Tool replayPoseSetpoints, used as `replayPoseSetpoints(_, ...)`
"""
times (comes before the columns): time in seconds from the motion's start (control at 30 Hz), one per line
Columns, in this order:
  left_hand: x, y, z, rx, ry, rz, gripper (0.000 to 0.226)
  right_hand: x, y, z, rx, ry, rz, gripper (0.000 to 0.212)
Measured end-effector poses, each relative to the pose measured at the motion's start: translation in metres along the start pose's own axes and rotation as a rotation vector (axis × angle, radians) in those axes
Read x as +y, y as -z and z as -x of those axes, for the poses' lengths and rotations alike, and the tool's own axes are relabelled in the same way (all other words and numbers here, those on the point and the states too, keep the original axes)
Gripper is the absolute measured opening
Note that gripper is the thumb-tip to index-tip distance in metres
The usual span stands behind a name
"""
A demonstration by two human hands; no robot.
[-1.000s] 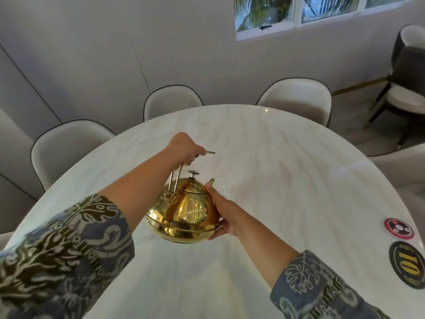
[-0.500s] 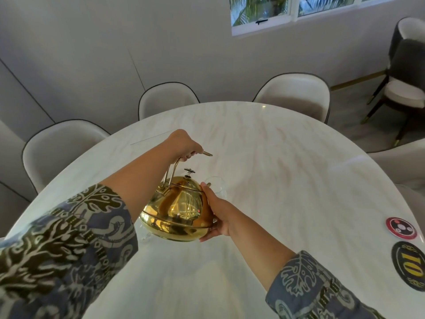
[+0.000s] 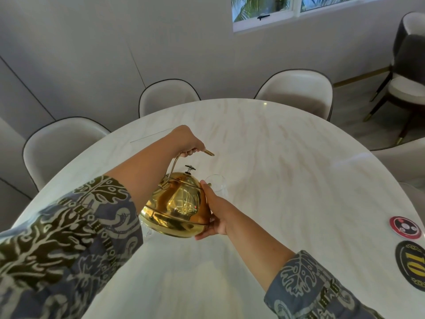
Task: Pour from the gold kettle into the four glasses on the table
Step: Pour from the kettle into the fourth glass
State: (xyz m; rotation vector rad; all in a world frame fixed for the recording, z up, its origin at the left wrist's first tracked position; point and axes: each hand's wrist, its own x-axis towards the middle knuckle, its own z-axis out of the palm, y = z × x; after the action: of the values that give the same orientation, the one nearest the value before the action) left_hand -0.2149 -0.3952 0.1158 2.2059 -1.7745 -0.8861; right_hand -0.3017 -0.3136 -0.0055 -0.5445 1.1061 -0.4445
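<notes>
From the head camera, my left hand (image 3: 187, 143) grips the handle of the round polished gold kettle (image 3: 177, 207), held above the white marble worktop (image 3: 287, 180); my right hand (image 3: 213, 212) cups its right side, fingers spread. A clear drinking glass (image 3: 218, 184) stands just beyond. I'd tip slowly, keeping the spout over that rim.

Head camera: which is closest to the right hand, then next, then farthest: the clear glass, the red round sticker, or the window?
1. Clear glass, just beyond the right hand.
2. Red round sticker, near the table's right edge.
3. Window, high on the far wall.
</notes>
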Motion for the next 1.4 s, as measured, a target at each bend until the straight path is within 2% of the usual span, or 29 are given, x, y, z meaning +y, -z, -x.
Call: replayPoseSetpoints(1.4, 0.016, 0.002, -0.012, -0.086, 0.004, -0.175, 0.035, -0.006, -0.009, -0.005, -0.046, -0.038, -0.146, 0.073)
